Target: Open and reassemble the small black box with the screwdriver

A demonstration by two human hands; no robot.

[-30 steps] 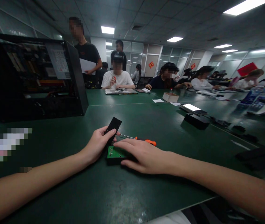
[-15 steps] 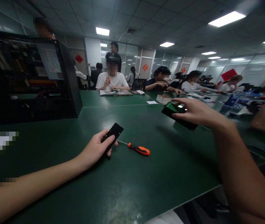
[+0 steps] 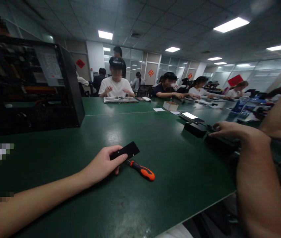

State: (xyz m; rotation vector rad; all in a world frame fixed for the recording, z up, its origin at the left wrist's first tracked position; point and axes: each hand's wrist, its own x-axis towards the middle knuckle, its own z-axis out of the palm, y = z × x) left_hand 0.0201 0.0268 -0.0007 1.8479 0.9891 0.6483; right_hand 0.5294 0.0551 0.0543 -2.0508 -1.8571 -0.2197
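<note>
My left hand (image 3: 109,159) is closed around a flat black plate (image 3: 127,151) with small bright spots along its edge, held just above the table. Below the plate lies a screwdriver (image 3: 144,171) with an orange and black handle; the plate and fingers cover most of its shaft. At the right, my right hand (image 3: 229,129) grips a dark box (image 3: 221,143) low over the table, thumb on the near side. The box is dim, and its far side is hidden. Just left of it are a smaller black box (image 3: 194,129) and a phone (image 3: 192,117) with a lit screen.
An open computer case (image 3: 71,89) stands at the left of the green table (image 3: 100,201). Farther back are a small open carton (image 3: 170,106) and white papers (image 3: 158,109). Across the table a person in white (image 3: 117,86) sits. Another person's arm (image 3: 277,112) reaches in at the right.
My right hand has carried the dark box right and lower, uncovering the phone and smaller box. My left hand has tilted the black plate flatter and moved it slightly right and nearer.
</note>
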